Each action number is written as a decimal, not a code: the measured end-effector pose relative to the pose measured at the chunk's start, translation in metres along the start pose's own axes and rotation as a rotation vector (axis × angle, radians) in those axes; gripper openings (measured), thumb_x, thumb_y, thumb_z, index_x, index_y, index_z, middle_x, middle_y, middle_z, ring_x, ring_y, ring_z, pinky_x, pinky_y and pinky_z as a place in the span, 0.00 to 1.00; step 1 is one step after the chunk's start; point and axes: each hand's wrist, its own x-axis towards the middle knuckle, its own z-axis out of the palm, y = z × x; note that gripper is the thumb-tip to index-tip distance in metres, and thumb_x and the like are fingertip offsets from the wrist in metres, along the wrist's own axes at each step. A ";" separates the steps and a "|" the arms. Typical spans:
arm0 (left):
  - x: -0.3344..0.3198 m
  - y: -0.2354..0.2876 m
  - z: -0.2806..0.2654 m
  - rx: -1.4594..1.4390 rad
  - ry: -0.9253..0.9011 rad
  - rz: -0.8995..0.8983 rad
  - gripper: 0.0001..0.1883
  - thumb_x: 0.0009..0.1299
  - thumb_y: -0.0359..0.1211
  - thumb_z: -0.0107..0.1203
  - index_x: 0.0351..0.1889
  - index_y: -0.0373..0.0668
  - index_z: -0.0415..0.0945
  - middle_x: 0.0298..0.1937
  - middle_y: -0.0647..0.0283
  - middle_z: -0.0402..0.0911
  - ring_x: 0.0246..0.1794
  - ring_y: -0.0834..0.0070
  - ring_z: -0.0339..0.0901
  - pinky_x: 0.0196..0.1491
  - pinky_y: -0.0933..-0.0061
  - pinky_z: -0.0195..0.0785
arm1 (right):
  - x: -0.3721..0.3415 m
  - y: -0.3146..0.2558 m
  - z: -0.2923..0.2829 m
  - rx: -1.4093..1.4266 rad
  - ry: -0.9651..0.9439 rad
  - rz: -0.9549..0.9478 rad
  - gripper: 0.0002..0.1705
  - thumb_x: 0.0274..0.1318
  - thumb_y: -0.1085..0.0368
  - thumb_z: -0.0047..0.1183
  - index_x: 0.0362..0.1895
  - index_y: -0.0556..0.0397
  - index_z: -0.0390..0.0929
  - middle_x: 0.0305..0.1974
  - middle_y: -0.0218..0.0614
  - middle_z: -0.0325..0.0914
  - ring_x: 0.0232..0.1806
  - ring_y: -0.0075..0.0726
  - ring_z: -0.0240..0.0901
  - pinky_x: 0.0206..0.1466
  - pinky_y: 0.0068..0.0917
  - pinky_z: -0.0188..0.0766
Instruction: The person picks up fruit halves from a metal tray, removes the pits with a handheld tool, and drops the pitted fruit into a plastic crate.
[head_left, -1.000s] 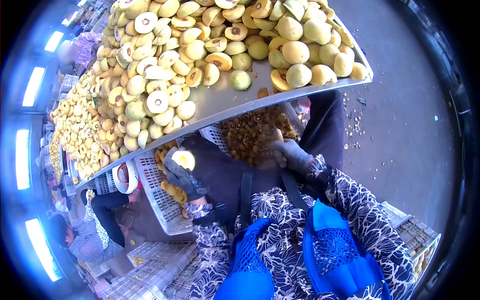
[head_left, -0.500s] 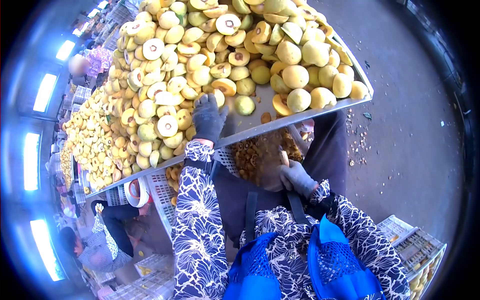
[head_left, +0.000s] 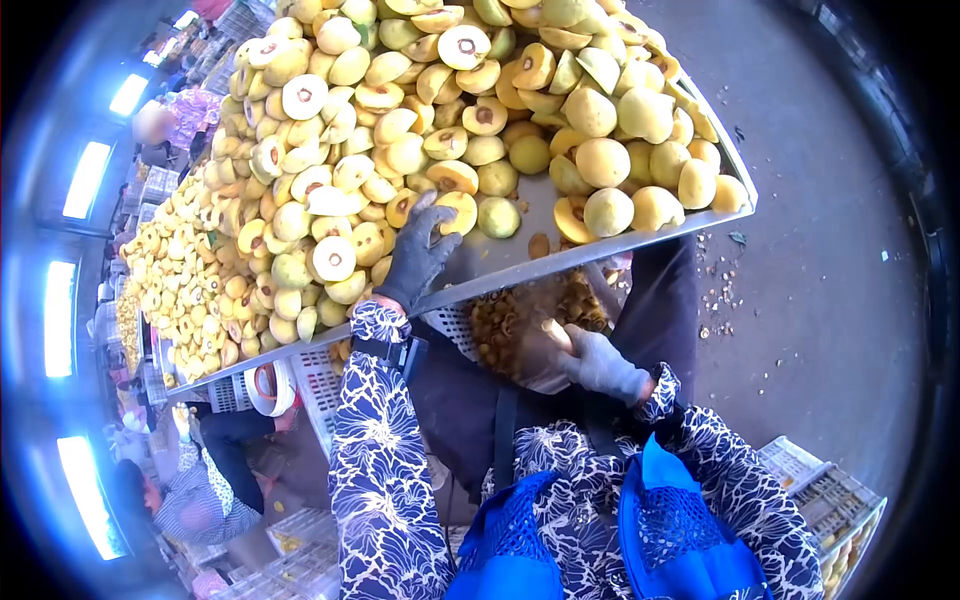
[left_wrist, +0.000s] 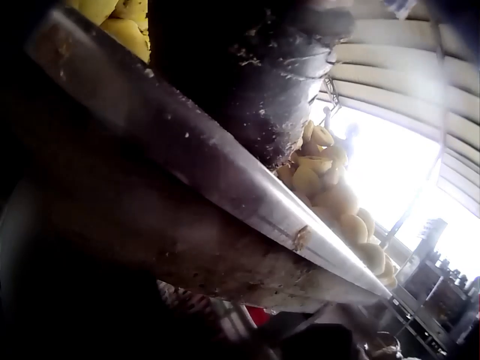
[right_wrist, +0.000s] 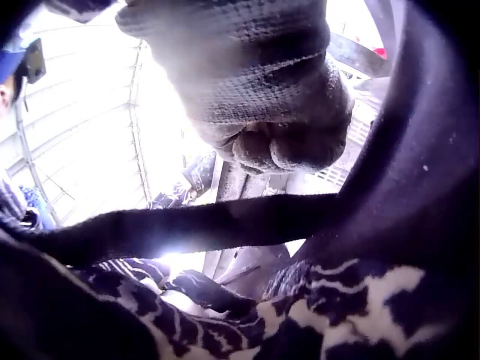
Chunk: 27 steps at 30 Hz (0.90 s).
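Over the tray's near edge, my dark-gloved left hand (head_left: 415, 258) pinches a yellow halved fruit (head_left: 459, 213), its cut face up. In the left wrist view the dark glove (left_wrist: 262, 90) shows above the metal rim (left_wrist: 225, 169), its fingertips hidden. Below the tray, my grey-gloved right hand (head_left: 604, 366) grips a tool with a pale handle (head_left: 556, 335); the tool's far end is blurred. The right wrist view shows the curled glove (right_wrist: 259, 97), the tool hidden. Whole and halved fruits (head_left: 400, 155) are heaped on the metal tray (head_left: 530, 262).
A crate of small brown-yellow pieces (head_left: 500, 335) sits under the tray's edge, above my lap. White crates (head_left: 325, 395) stand at lower left, another (head_left: 835, 500) at lower right. A person (head_left: 205, 490) sits at the left, near a white bucket (head_left: 270, 388). Scraps dot the floor (head_left: 800, 330).
My left hand went from my lap up to the heap, then drew back slightly with a halved fruit between its fingers. My right hand stays below the tray, still gripping the tool.
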 end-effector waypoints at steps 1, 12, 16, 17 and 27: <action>0.004 0.000 0.001 -0.013 -0.017 -0.035 0.18 0.63 0.30 0.64 0.50 0.42 0.73 0.60 0.54 0.73 0.63 0.61 0.71 0.60 0.65 0.67 | 0.000 0.001 -0.001 -0.001 0.018 -0.011 0.17 0.58 0.58 0.58 0.44 0.57 0.74 0.33 0.50 0.79 0.35 0.48 0.78 0.42 0.38 0.74; -0.013 0.075 -0.030 -0.144 -0.084 0.198 0.36 0.61 0.37 0.67 0.66 0.38 0.64 0.64 0.51 0.71 0.65 0.61 0.70 0.64 0.63 0.64 | 0.032 -0.067 -0.033 0.307 0.438 -0.319 0.19 0.60 0.60 0.56 0.49 0.58 0.72 0.28 0.32 0.76 0.29 0.23 0.71 0.34 0.25 0.71; -0.039 0.115 -0.029 -0.394 -0.104 0.136 0.39 0.62 0.42 0.67 0.68 0.38 0.62 0.67 0.51 0.69 0.68 0.61 0.67 0.67 0.62 0.62 | 0.034 -0.088 -0.016 0.655 0.203 -0.203 0.23 0.60 0.56 0.57 0.51 0.61 0.71 0.25 0.31 0.76 0.20 0.22 0.69 0.23 0.21 0.65; -0.049 0.126 -0.017 -0.683 -0.016 0.023 0.39 0.63 0.44 0.66 0.68 0.38 0.61 0.68 0.52 0.68 0.69 0.61 0.64 0.69 0.61 0.60 | 0.028 -0.094 -0.010 0.755 0.139 -0.152 0.22 0.61 0.56 0.56 0.50 0.61 0.71 0.22 0.30 0.73 0.15 0.22 0.65 0.18 0.20 0.61; -0.098 0.138 0.000 -0.393 0.287 0.147 0.38 0.65 0.46 0.65 0.66 0.35 0.63 0.63 0.47 0.72 0.63 0.55 0.71 0.64 0.58 0.65 | -0.006 -0.114 -0.013 0.655 0.123 -0.127 0.14 0.58 0.62 0.60 0.43 0.57 0.75 0.26 0.27 0.75 0.24 0.16 0.68 0.27 0.17 0.66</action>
